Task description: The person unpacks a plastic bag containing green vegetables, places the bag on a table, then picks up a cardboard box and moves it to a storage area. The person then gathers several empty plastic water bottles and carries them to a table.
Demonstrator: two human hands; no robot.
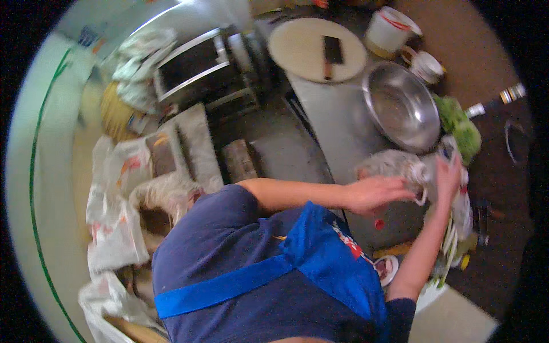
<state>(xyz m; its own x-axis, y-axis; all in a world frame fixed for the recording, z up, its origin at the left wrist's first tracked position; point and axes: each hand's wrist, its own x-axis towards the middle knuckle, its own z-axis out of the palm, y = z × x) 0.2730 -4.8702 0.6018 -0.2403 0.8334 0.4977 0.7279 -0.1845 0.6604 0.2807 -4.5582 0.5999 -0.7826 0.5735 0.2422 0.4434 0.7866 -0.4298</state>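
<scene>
My left hand (380,193) reaches across the metal counter (320,114), palm down, fingers stretched out and slightly blurred. Its fingertips are next to a thin white loop (422,198) at the end of a clear, crinkled plastic container or bag (389,164) with a white end piece. To the right of that, my right hand (449,174) is closed at some crumpled translucent plastic (448,147); motion blur hides exactly what the fingers hold. Below my left hand lies a small red cap (378,224).
Beyond the hands stands a large steel bowl (403,108), with leafy greens (464,131) at its right. A cleaver (333,54) lies on a round cutting board (297,43). White buckets (386,35) stand far right. Spring onions (449,246) lie beside my right forearm; white plastic bags (114,200) are at left.
</scene>
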